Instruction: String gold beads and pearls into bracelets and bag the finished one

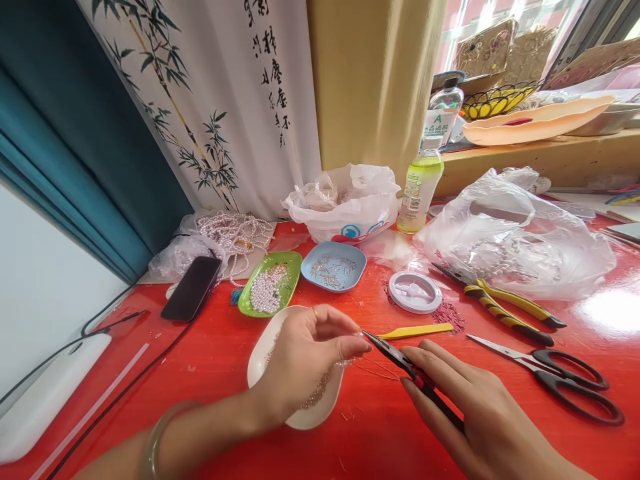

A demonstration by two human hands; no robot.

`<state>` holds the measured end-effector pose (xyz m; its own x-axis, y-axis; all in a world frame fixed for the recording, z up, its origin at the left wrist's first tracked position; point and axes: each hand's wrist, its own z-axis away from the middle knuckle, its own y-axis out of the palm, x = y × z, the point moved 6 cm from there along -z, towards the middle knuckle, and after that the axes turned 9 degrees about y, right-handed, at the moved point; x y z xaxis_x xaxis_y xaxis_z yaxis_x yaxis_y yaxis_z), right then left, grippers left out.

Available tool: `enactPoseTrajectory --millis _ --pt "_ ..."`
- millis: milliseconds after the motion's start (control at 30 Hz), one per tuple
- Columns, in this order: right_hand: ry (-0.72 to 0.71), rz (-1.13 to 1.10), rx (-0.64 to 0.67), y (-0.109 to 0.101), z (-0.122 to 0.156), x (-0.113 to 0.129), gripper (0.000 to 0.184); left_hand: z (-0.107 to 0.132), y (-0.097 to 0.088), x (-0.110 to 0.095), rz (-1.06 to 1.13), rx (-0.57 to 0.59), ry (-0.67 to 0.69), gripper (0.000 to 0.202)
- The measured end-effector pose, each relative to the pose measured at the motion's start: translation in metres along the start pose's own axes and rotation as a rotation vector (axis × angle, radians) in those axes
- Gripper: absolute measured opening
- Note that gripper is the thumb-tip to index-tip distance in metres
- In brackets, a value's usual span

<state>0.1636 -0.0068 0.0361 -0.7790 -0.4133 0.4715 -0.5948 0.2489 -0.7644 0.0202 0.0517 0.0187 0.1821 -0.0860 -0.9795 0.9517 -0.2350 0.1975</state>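
My left hand [310, 357] pinches a small pearly bead [361, 333] between thumb and forefinger, above a white dish [260, 353] of tiny gold beads. Some beadwork seems to hang below the thumb, mostly hidden by it. Black pliers [400, 360] are gripped in my right hand [470, 400], their slim jaws pointing left and meeting the bead at my left fingertips. Whether the jaws hold a wire there is too small to tell. A yellow-handled pair of tweezers [420, 331] lies just behind the pliers.
Behind stand a green dish [245, 303] of pearl beads and a blue dish [334, 247] of metal pins. Scissors [550, 373], yellow-black pliers [510, 310], a white spool [415, 293] and a plastic bag [515, 233] lie right. A phone [193, 290] and cables lie left.
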Motion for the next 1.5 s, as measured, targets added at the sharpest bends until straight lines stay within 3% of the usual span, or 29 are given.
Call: enactPoseTrajectory --millis 200,500,700,1167,1500 --pt "0.003 -0.024 0.024 0.0 0.002 -0.004 0.021 -0.003 0.001 -0.001 -0.088 0.109 0.008 0.01" --pt "-0.007 -0.005 -0.003 -0.002 0.0 -0.001 0.02 -0.003 -0.001 -0.008 -0.057 0.025 0.144 0.018" --pt "-0.008 -0.016 0.036 0.0 -0.001 -0.002 0.02 0.0 -0.002 -0.019 -0.207 -0.007 0.292 0.015" --pt "0.016 0.008 0.106 -0.003 -0.007 -0.006 0.023 0.002 -0.001 -0.027 -0.593 0.149 0.645 0.018" --pt "0.037 -0.01 0.109 0.002 -0.003 -0.011 0.024 0.005 0.003 -0.029 -0.674 0.183 0.711 0.021"
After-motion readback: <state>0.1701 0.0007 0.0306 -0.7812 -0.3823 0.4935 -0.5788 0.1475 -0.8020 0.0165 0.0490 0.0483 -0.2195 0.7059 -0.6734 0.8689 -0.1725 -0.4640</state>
